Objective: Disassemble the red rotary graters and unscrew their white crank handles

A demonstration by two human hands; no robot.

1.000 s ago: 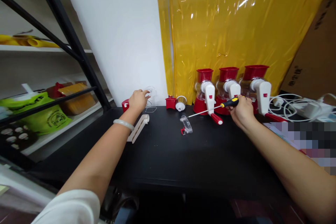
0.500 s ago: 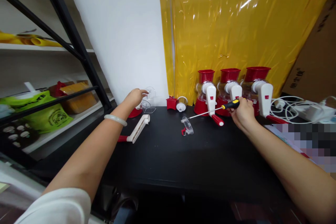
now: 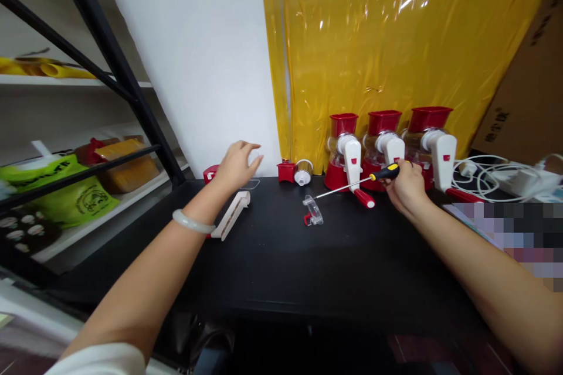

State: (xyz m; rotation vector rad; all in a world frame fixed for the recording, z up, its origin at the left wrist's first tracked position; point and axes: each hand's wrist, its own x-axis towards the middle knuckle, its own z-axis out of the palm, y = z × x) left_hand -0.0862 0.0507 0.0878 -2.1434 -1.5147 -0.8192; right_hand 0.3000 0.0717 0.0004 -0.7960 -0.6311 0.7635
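Note:
My left hand point(image 3: 240, 165), a pale bangle on its wrist, curls around the rotary grater body near the white wall. Clear plastic shows between its thumb and fingers, and the red end point(image 3: 211, 173) of the body sticks out to the left; the palm hides the middle. A white crank handle point(image 3: 233, 215) lies in front of that hand. My right hand point(image 3: 407, 183) grips a screwdriver point(image 3: 385, 173) with a black and yellow handle. The shaft points left, its tip at a clear plastic piece point(image 3: 314, 211) with a red clip, lying on the black table point(image 3: 281, 269).
Three assembled red and white rotary graters point(image 3: 344, 152) stand along the yellow sheeting. A red pusher point(image 3: 287, 171) and a metal drum point(image 3: 303, 173) sit left of them. White cables point(image 3: 479, 179) lie at the right; a black-framed shelf point(image 3: 118, 70) rises at the left.
The red end of the grater body has shifted left and up with my left hand, which has turned so its fingers point right. My right hand and the screwdriver have barely moved.

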